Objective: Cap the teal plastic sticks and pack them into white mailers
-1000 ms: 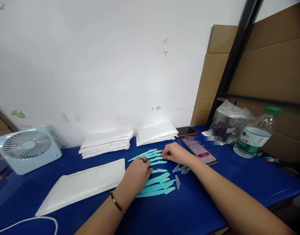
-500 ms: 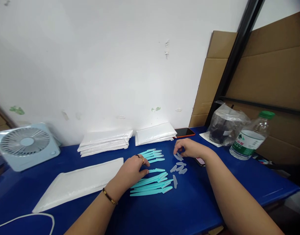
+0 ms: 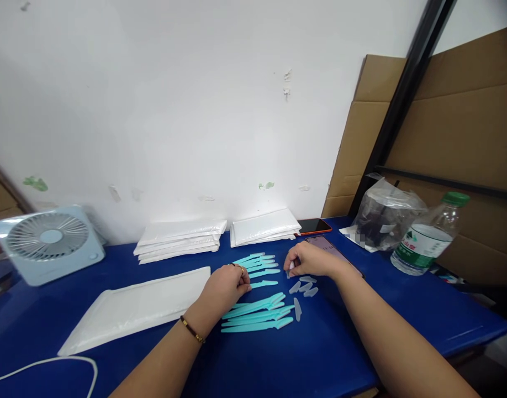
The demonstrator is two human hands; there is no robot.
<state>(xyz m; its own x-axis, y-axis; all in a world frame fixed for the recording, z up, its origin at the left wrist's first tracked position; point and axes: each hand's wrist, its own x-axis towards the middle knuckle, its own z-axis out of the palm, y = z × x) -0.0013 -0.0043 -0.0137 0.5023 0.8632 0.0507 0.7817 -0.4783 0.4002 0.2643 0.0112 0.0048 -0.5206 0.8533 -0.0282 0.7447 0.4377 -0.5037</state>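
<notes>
My left hand (image 3: 226, 287) is closed, thumb and finger pinching a turquoise eyebrow razor (image 3: 264, 283) whose blade end points right. Further razors (image 3: 264, 272) of the same kind lie in a row just beyond it. A second group of razors (image 3: 255, 316) is fanned out nearer to me, partly behind my left hand. My right hand (image 3: 305, 258) is closed on a small translucent blade cap (image 3: 289, 273), close to the far razors' tips. Several loose caps (image 3: 306, 287) lie below that hand, and a single cap (image 3: 297, 309) sits beside the near razors.
A white padded envelope (image 3: 141, 307) lies on the blue table (image 3: 311, 354) at left. Envelope stacks (image 3: 179, 240) stand along the wall. A fan (image 3: 50, 243) is far left; two phones (image 3: 315, 226), a bagged cup (image 3: 381, 218) and a water bottle (image 3: 423, 243) are at right.
My right hand has moved left and toward me with a cap, uncovering the phone behind it. My left thumb and finger have closed on a razor.
</notes>
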